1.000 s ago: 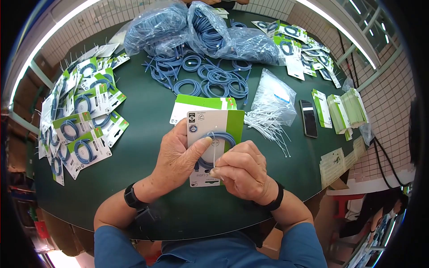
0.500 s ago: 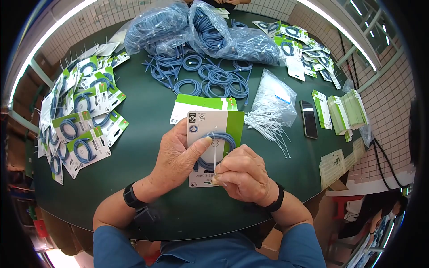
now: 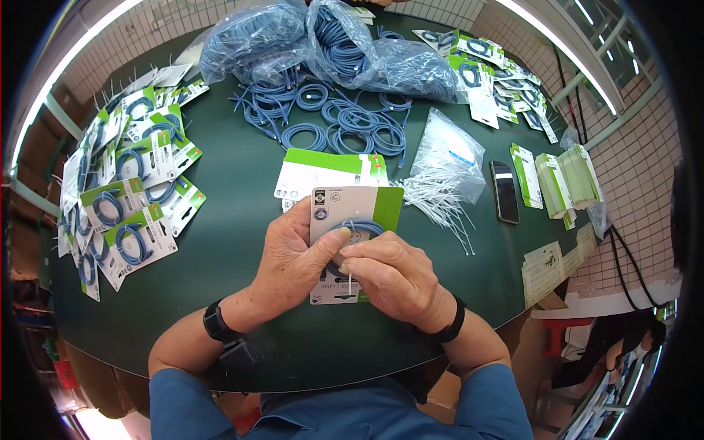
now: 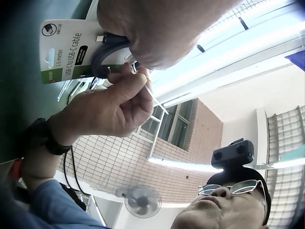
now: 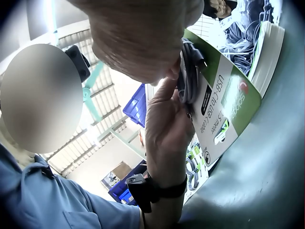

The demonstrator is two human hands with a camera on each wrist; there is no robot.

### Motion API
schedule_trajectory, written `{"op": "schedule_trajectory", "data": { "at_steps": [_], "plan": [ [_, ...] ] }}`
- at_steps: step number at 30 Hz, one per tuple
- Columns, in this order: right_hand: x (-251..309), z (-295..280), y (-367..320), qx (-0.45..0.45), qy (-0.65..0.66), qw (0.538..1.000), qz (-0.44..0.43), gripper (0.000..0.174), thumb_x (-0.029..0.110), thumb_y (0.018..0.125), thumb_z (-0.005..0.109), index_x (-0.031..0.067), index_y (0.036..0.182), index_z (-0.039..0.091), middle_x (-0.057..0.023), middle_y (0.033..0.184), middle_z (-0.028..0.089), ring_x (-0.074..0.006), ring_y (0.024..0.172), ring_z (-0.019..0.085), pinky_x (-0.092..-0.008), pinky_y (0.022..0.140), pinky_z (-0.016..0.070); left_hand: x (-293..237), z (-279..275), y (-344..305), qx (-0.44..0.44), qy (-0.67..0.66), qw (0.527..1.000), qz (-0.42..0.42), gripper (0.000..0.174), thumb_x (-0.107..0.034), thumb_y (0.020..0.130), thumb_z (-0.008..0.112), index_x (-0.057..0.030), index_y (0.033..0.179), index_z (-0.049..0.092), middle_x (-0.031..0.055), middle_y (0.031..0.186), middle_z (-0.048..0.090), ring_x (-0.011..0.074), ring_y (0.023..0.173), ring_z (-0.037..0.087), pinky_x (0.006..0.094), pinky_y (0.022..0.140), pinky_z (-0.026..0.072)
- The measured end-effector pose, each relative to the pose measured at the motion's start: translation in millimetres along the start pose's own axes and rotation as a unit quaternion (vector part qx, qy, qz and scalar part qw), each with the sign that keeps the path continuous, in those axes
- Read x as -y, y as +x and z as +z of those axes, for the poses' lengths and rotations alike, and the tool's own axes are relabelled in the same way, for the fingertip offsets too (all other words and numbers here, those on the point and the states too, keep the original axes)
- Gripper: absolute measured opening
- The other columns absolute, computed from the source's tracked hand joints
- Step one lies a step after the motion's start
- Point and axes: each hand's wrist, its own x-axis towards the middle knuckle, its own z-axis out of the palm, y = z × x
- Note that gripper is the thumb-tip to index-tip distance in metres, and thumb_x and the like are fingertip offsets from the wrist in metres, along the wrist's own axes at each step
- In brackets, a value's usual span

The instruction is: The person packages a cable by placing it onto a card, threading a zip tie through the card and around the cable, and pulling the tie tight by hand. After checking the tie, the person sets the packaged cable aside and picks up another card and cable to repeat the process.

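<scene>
In the head view my left hand (image 3: 287,246) grips the left side of a white and green card (image 3: 345,196), its thumb on the coiled blue cable (image 3: 369,226) lying against the card. My right hand (image 3: 400,282) pinches a white zip tie (image 3: 350,284) over the card's lower middle, its tail pointing down below the fingertips. The left wrist view shows the right hand (image 4: 107,107) beside the coil (image 4: 108,55) with the pale tie between its fingers. In the right wrist view the left hand (image 5: 169,124) is behind the card (image 5: 226,102).
A stack of cards (image 3: 293,177) lies just behind the hands. Loose zip ties (image 3: 440,202) spill from a clear bag (image 3: 449,150), beside a phone (image 3: 505,192). Carded cables (image 3: 132,242) are heaped at left; blue cables (image 3: 352,121) and filled bags (image 3: 253,44) lie at the back.
My right hand has moved up and slightly left toward the coil, and its fingers now pinch the tie higher, with the tail showing below. The left hand keeps its hold on the card.
</scene>
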Motion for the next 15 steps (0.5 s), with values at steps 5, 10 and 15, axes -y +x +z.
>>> {"op": "schedule_trajectory", "data": {
  "at_steps": [5, 10, 15],
  "plan": [
    [2, -5, 1, -0.066, 0.057, 0.991, 0.099, 0.027, -0.008, 0.084, 0.081, 0.0015, 0.106, 0.067, -0.0137, 0.092, 0.075, -0.0247, 0.077, 0.073, -0.0318, 0.065, 0.0575, 3, 3, -3, 0.01, 0.015, 1.0, -0.02, 0.035, -0.005, 0.103, 0.066, 0.0049, 0.136, 0.06, 0.0107, 0.122, 0.074, 0.0143, 0.11, 0.069, 0.0311, 0.096, 0.0566],
    [-6, -14, 2, -0.086, 0.077, 0.975, 0.189, 0.025, -0.009, 0.086, 0.079, 0.0005, 0.107, 0.07, -0.0138, 0.09, 0.074, -0.0237, 0.078, 0.071, -0.031, 0.066, 0.0561, 5, 9, -5, 0.008, 0.014, 0.999, -0.028, 0.034, -0.005, 0.103, 0.065, 0.0047, 0.135, 0.061, 0.0111, 0.122, 0.074, 0.0144, 0.11, 0.069, 0.0312, 0.096, 0.0567],
    [-24, -14, 6, -0.042, -0.056, 0.994, 0.078, 0.023, -0.009, 0.087, 0.079, -0.0002, 0.106, 0.071, -0.0139, 0.092, 0.074, -0.0231, 0.078, 0.07, -0.0317, 0.067, 0.0547, 14, 6, -4, 0.002, -0.003, 1.0, -0.03, 0.033, -0.006, 0.103, 0.066, 0.0047, 0.134, 0.061, 0.012, 0.122, 0.074, 0.0145, 0.109, 0.07, 0.0313, 0.096, 0.0572]
  ]
}}
